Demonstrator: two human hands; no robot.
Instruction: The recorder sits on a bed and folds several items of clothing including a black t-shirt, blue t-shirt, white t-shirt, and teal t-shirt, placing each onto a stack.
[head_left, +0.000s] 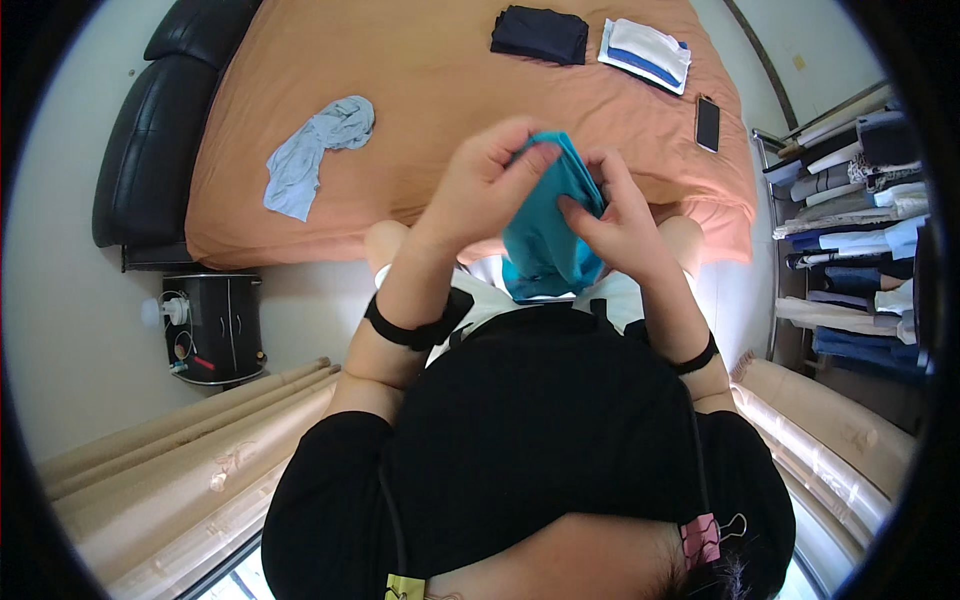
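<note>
A piece of teal cloth (551, 240) hangs from both of my hands in front of my lap. My left hand (495, 180) pinches its upper left edge between thumb and fingers. On the other side, my right hand (615, 210) grips the cloth's right edge with the thumb in front; some of its fingers are hidden behind the fabric. The lower end drops between my knees, above the near side of the bed. Whether it is a garment, and which kind, cannot be made out.
On the orange bedsheet (435, 67) lie a crumpled light-grey garment (319, 150), a folded black garment (540, 35), a stack of folded white and blue clothes (646, 54) and a smartphone (707, 124). A clothes rack (772, 300) stands right, a black nightstand (217, 322) left.
</note>
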